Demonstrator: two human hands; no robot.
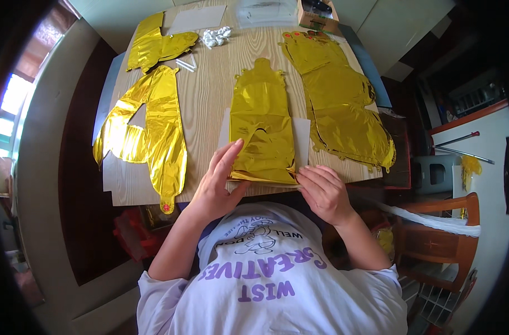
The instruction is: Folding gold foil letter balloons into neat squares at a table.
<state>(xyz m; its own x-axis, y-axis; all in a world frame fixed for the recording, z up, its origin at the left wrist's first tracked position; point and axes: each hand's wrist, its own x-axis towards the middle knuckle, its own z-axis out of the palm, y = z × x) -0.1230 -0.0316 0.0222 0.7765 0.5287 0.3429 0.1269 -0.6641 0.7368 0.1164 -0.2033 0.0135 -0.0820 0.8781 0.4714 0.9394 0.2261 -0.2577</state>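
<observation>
At the table edge, both hands, left hand (218,178) and right hand (323,192), pinch the gold foil balloon (262,125) (fingertips partly hidden).

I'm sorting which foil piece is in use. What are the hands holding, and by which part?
Both hands grip the flat gold foil balloon by its near edge: left hand at the left corner, right hand at the right.
</observation>
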